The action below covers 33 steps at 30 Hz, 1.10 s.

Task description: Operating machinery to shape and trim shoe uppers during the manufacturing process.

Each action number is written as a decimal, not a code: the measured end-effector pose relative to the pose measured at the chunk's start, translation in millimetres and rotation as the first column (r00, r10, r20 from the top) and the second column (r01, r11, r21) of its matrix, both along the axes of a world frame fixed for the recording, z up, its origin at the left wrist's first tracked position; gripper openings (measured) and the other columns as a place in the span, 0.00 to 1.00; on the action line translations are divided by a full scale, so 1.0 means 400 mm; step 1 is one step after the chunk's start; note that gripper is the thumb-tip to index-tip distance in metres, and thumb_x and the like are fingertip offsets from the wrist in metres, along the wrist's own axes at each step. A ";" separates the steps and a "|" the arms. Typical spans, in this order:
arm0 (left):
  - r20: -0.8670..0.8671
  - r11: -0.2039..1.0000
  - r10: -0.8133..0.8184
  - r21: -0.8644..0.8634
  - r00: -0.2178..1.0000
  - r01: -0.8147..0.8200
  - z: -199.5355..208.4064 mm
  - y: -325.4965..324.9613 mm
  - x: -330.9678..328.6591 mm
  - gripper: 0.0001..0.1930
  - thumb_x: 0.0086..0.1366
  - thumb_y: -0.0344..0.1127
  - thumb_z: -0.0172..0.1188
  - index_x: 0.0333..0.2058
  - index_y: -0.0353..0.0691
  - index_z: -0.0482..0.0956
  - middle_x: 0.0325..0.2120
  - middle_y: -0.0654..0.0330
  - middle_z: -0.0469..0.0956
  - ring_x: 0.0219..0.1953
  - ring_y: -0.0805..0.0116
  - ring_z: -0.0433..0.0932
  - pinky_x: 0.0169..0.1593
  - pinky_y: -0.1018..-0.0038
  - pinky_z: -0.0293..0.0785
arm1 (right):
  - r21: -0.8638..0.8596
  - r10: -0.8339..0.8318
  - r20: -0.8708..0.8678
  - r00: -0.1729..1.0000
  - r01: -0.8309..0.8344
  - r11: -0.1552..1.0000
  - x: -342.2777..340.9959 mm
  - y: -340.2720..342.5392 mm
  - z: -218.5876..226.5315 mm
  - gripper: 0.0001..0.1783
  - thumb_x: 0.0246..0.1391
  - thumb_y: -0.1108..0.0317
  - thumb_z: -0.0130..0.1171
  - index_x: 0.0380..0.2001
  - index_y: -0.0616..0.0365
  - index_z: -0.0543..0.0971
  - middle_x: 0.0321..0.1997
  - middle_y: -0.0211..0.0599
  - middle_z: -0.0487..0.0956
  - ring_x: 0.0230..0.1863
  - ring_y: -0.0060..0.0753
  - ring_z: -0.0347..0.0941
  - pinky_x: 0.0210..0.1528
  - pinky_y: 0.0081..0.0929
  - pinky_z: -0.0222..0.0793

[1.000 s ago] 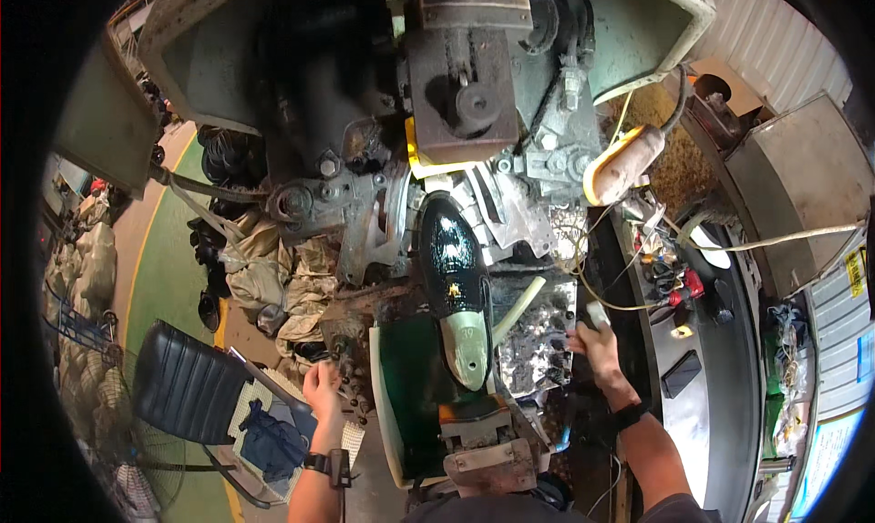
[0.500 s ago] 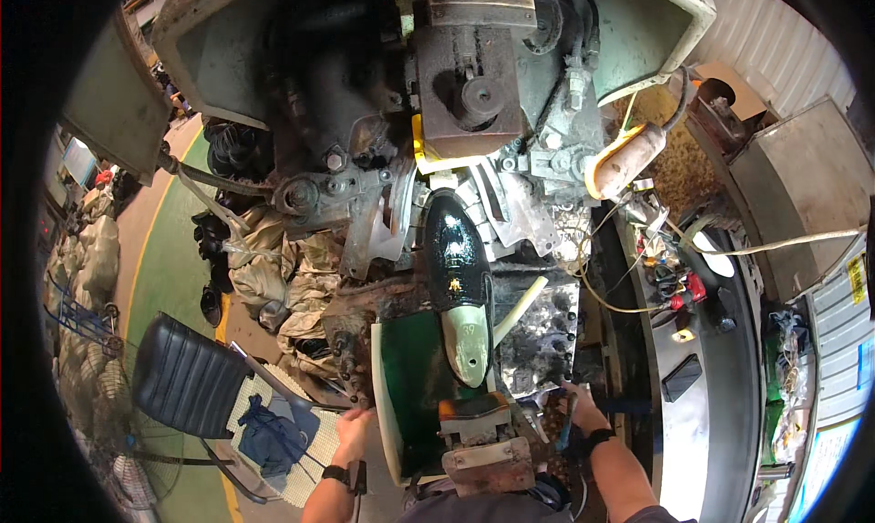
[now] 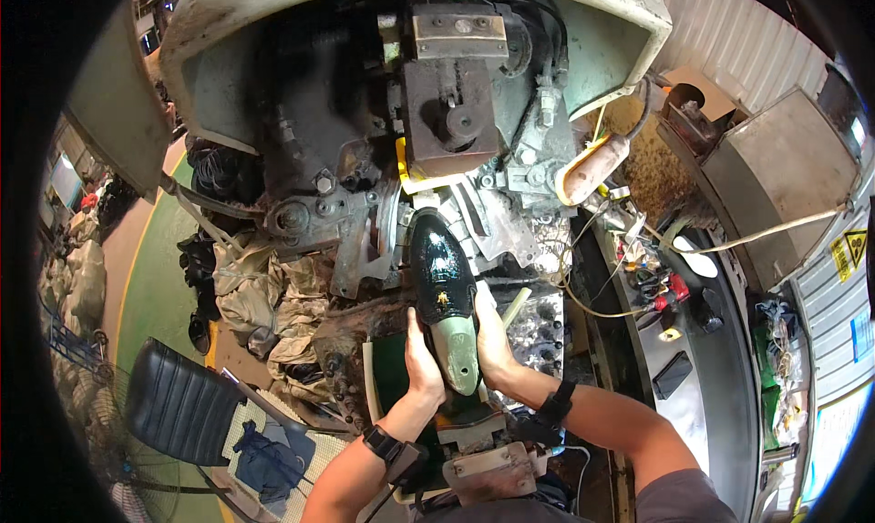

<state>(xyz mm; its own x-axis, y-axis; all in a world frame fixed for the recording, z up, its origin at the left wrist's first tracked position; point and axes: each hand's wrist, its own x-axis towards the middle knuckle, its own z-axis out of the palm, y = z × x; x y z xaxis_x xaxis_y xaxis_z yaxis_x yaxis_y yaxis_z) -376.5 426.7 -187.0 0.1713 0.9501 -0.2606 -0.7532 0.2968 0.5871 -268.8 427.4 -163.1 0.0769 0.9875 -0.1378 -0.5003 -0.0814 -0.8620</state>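
Note:
A glossy black shoe upper (image 3: 439, 266) with a small gold emblem covers the toe end of a pale green shoe last (image 3: 455, 352). Its toe points away from me, under the machine's central metal block (image 3: 453, 122). My left hand (image 3: 423, 363) lies along the last's left side, and my right hand (image 3: 493, 342) grips the right side near the upper's edge. Together they hold the last between them, with the right fingertips partly hidden. Metal wiper plates (image 3: 497, 224) flank the toe. Below the heel, a padded rest on a metal bracket (image 3: 492, 468) is partly covered by my wrists.
At left stand a black chair (image 3: 187, 395) with dark blue cloth on its seat and a heap of beige cloth (image 3: 251, 295). A lamp (image 3: 592, 169) hangs at the machine's right. The right-hand bench holds a phone (image 3: 673, 375), a red tool (image 3: 673, 290) and cables.
Both hands have come up from beside the machine's lower part to the last and now hold it from either side. The view has shifted slightly.

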 end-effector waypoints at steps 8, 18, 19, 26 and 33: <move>-0.028 0.989 0.004 -0.149 1.000 -0.008 0.078 0.035 0.036 0.33 0.76 0.63 0.40 0.60 0.41 0.73 0.55 0.55 0.79 0.54 0.58 0.79 0.61 0.62 0.73 | 0.071 -0.034 0.110 0.993 0.027 0.997 0.009 0.002 -0.103 0.33 0.77 0.48 0.32 0.68 0.64 0.65 0.69 0.43 0.68 0.69 0.33 0.61 0.73 0.31 0.51; 0.010 0.989 -0.073 -0.126 0.997 0.074 0.096 0.024 0.009 0.31 0.77 0.61 0.39 0.56 0.41 0.76 0.50 0.58 0.82 0.50 0.61 0.81 0.58 0.63 0.75 | -0.099 0.036 -0.091 0.995 -0.045 0.994 0.025 -0.048 -0.113 0.29 0.77 0.50 0.36 0.68 0.59 0.66 0.66 0.39 0.71 0.65 0.28 0.67 0.68 0.29 0.61; -0.028 0.989 -0.082 -0.129 0.996 0.077 0.098 0.024 -0.004 0.30 0.77 0.61 0.39 0.56 0.41 0.76 0.50 0.58 0.82 0.50 0.61 0.81 0.58 0.63 0.75 | -0.102 0.037 -0.091 0.995 -0.047 0.994 0.031 -0.052 -0.109 0.29 0.77 0.50 0.36 0.68 0.59 0.66 0.66 0.39 0.71 0.65 0.28 0.67 0.68 0.29 0.61; -0.079 0.992 -0.033 -0.123 0.996 0.023 0.110 0.031 0.001 0.29 0.77 0.60 0.40 0.57 0.43 0.76 0.52 0.59 0.81 0.52 0.61 0.79 0.60 0.64 0.72 | -0.007 0.006 -0.084 0.996 -0.007 1.000 0.023 -0.006 -0.084 0.30 0.75 0.47 0.39 0.69 0.55 0.65 0.67 0.37 0.72 0.66 0.31 0.68 0.71 0.34 0.60; -0.057 0.994 0.025 -0.101 0.998 -0.031 0.029 0.031 0.012 0.30 0.77 0.61 0.39 0.57 0.42 0.75 0.53 0.59 0.80 0.53 0.62 0.78 0.61 0.64 0.71 | -0.069 -0.006 -0.164 0.986 -0.005 0.998 -0.008 -0.005 -0.015 0.34 0.73 0.39 0.38 0.61 0.58 0.73 0.55 0.35 0.79 0.53 0.27 0.75 0.59 0.28 0.70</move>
